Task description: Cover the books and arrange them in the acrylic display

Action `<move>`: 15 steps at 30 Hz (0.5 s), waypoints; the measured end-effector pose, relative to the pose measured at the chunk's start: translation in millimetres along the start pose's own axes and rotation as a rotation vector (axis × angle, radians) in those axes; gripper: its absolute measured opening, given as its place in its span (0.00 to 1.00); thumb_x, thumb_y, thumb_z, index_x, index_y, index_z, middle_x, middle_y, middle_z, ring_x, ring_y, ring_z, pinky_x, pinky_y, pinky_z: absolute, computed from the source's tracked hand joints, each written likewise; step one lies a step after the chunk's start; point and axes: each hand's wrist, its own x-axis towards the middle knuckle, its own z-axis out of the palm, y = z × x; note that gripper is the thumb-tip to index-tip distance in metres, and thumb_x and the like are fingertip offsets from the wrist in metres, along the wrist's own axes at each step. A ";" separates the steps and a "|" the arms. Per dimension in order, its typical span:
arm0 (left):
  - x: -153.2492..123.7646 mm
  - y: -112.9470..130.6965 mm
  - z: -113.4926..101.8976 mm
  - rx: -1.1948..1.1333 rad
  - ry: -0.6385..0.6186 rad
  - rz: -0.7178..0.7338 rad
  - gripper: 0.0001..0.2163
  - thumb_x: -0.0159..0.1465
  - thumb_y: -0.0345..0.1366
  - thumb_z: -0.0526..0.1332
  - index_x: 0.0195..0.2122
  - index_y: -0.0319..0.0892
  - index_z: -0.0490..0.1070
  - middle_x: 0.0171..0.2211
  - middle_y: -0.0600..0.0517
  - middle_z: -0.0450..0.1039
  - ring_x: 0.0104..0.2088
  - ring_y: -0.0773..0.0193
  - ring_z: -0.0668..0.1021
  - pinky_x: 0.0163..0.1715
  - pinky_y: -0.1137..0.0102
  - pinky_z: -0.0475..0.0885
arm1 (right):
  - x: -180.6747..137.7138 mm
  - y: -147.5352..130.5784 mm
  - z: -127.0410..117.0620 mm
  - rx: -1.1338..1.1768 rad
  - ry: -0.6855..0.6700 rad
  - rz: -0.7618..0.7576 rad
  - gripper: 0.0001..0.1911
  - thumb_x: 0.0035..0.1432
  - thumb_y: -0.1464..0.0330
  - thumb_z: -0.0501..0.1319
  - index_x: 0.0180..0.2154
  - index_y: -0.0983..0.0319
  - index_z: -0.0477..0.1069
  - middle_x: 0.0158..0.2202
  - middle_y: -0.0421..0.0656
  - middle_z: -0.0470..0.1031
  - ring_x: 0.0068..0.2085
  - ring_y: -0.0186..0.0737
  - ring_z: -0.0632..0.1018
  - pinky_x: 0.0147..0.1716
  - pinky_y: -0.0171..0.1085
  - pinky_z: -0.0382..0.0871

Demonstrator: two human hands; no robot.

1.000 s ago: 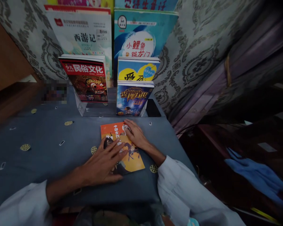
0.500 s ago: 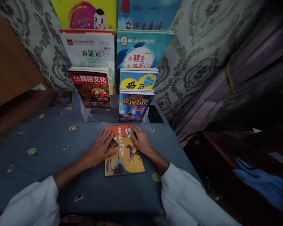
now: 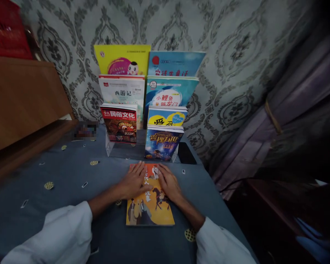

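Observation:
A closed book (image 3: 150, 212) with an orange and yellow cover, showing a horse rider and robed figures, lies flat on the blue-grey tablecloth (image 3: 107, 227). Across its upper left part rests my left hand (image 3: 134, 181), open and palm down, covering some of the white title characters. My right hand (image 3: 169, 181) is also open, its fingers lying on the book's upper right edge. Just behind the book stands a clear tiered rack (image 3: 126, 151) with a red-topped book (image 3: 120, 126) on the left and a dark blue book (image 3: 163, 145) on the right in front.
Higher tiers hold a white book (image 3: 123, 90), a teal book (image 3: 170, 90), a yellow book (image 3: 123, 55) and a blue book (image 3: 178, 62). A dark flat object (image 3: 186, 153) lies right of the rack. A wooden panel (image 3: 22, 102) stands left; a curtain (image 3: 244, 128) hangs right.
My view has tilted up, so the rack and book appear lower and more wallpaper shows. My left hand has slid further over the book's cover; my right hand stays at its right edge.

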 end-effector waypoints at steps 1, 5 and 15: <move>6.2 4.1 -0.3 0.002 -0.014 0.015 0.40 0.70 0.61 0.44 0.71 0.31 0.49 0.72 0.31 0.45 0.73 0.45 0.48 0.70 0.49 0.49 | 1.4 -0.3 -1.1 0.024 -0.004 0.009 0.26 0.71 0.56 0.47 0.57 0.61 0.74 0.60 0.53 0.74 0.63 0.51 0.73 0.63 0.57 0.66; 23.9 23.8 -5.1 -0.002 -0.045 0.092 0.42 0.70 0.61 0.45 0.72 0.29 0.47 0.72 0.32 0.44 0.73 0.48 0.47 0.71 0.52 0.47 | 8.3 -3.4 -7.8 0.152 -0.020 0.064 0.33 0.70 0.48 0.45 0.56 0.63 0.75 0.60 0.55 0.74 0.63 0.53 0.73 0.64 0.58 0.63; -14.5 68.8 -15.6 -0.079 -0.120 0.511 0.36 0.71 0.59 0.45 0.73 0.41 0.46 0.72 0.41 0.51 0.73 0.54 0.52 0.72 0.53 0.43 | 14.4 -9.8 -14.7 0.303 -0.022 0.199 0.33 0.70 0.47 0.44 0.56 0.59 0.76 0.56 0.47 0.79 0.60 0.50 0.76 0.64 0.55 0.64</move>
